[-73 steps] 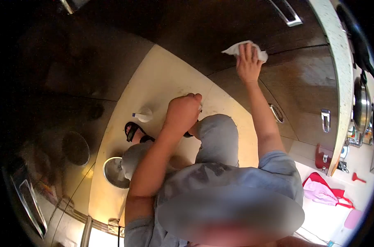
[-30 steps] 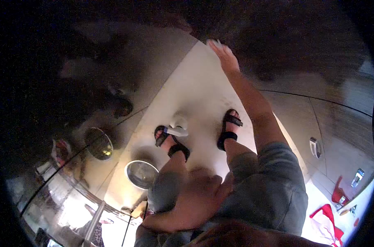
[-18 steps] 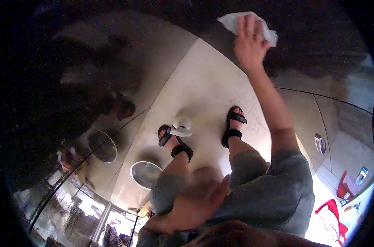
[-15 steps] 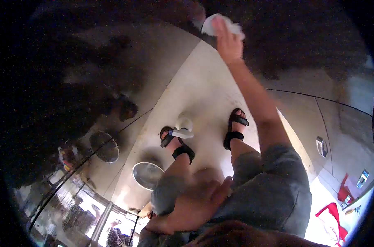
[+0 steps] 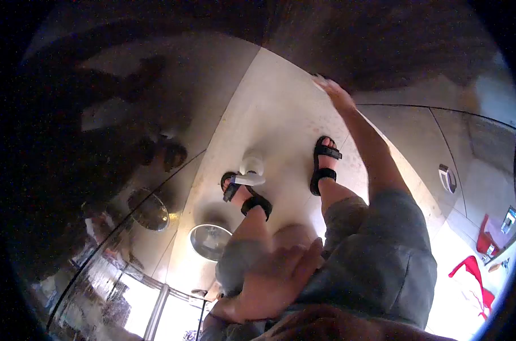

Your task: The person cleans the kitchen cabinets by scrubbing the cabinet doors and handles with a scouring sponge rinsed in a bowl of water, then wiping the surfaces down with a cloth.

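My right hand [image 5: 336,95] reaches forward at the end of the stretched right arm, against the edge of a dark glossy surface [image 5: 383,51]. Its fingers are nearly flat and blurred. A pale edge shows at the fingertips, where the white cloth was visible earlier; most of the cloth is hidden now. My left hand [image 5: 278,278] lies across my lap near the left knee, fingers stretched out and holding nothing I can see. Between my sandalled feet a white spray bottle [image 5: 251,165] stands on the pale floor [image 5: 280,113].
A round clear container [image 5: 211,242] with a pale rim sits on the floor left of my left leg. The glossy panel on the left mirrors it. At the right are a silver handle-like piece [image 5: 447,179] and red fabric [image 5: 468,270]. Bright light enters from below.
My right hand has moved back toward me and slightly right along the dark surface, and the white cloth has mostly gone out of sight. The left hand stays on my lap.
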Tool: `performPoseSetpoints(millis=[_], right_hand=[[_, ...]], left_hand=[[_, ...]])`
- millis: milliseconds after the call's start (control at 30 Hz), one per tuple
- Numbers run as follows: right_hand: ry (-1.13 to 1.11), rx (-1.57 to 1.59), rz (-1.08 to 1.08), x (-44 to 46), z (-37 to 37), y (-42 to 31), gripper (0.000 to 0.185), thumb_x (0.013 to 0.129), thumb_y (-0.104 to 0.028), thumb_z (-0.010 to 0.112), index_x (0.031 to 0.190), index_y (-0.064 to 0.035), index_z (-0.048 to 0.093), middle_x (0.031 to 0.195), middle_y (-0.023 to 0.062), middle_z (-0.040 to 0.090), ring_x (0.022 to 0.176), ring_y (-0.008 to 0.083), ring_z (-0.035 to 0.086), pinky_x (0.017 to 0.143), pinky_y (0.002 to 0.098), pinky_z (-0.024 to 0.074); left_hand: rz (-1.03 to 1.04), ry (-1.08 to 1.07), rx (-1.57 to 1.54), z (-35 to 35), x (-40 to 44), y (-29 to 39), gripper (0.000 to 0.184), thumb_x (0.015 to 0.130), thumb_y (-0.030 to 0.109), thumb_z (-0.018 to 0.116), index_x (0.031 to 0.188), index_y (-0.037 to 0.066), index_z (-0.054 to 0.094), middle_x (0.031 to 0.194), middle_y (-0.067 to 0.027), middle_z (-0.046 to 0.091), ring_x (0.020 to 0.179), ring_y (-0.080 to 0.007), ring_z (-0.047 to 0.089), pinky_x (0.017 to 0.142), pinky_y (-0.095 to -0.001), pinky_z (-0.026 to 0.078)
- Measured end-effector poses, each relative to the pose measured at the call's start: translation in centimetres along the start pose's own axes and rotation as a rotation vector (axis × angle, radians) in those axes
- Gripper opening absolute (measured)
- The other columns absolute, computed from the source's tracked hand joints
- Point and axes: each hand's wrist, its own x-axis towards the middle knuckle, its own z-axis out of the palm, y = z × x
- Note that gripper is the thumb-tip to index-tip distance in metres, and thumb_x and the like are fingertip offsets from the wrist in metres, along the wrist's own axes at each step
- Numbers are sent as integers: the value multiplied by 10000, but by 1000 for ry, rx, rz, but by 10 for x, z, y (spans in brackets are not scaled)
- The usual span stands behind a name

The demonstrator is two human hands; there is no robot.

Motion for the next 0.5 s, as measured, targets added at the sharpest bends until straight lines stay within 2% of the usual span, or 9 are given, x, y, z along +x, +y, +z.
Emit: performPoseSetpoints(millis=[33, 100, 200, 300, 333, 400, 500], right_hand=[[-116, -158, -21, -46, -13, 6, 629, 846, -129, 454, 1420, -150, 198, 1399, 61, 333, 1243, 168, 344, 1019, 268, 280], [-119, -27, 124, -126, -6, 10, 736, 797, -54, 486, 1434, -212, 153, 1357, 35, 408, 1132, 155, 476, 970, 249, 357], [-3, 35, 232, -144, -26, 21, 710, 787, -55, 481, 1426, -192, 202, 1427, -41, 292, 1142, 75, 435, 950, 239, 355], [-89, -423, 41, -83, -47, 28, 572, 883, -110, 372, 1416, -63, 170, 1468, -1, 203, 1286, 118, 287, 1055, 253, 214], [-130, -128, 80, -41, -85, 35, 558, 883, -108, 378, 1410, -66, 201, 1451, 14, 255, 1271, 124, 317, 1049, 257, 237], [-34, -154, 163, 18, -114, 42, 560, 868, -112, 404, 1404, -95, 243, 1414, 8, 334, 1200, 147, 398, 1027, 263, 279], [7, 737, 387, 13, -115, 48, 580, 831, -89, 451, 1389, -124, 296, 1402, -18, 353, 1125, 151, 438, 975, 243, 319]], left_hand=[[24, -11, 5, -1, -2, 0, 432, 774, 151, 581, 1200, 99, 533, 848, -20, 550, 678, -164, 578, 474, -291, 476], [28, -55, 32, -2, -7, -1, 424, 778, 152, 583, 1196, 101, 537, 828, -17, 540, 670, -159, 574, 470, -293, 474], [22, -108, -17, 3, -14, -6, 429, 779, 152, 589, 1201, 102, 532, 814, -12, 531, 668, -152, 573, 463, -296, 470], [17, -120, -64, 7, -10, -3, 447, 777, 149, 594, 1214, 99, 516, 805, -20, 530, 666, -157, 575, 452, -299, 463], [10, -118, -62, 7, -7, 0, 453, 778, 148, 593, 1221, 97, 508, 800, -26, 531, 665, -164, 575, 452, -303, 462], [-7, -119, -45, 8, -2, 4, 467, 782, 146, 588, 1235, 93, 490, 791, -39, 532, 663, -181, 577, 456, -313, 462], [13, -111, -71, 5, 3, 6, 472, 790, 145, 574, 1246, 78, 473, 777, -58, 531, 655, -215, 575, 470, -334, 467]])
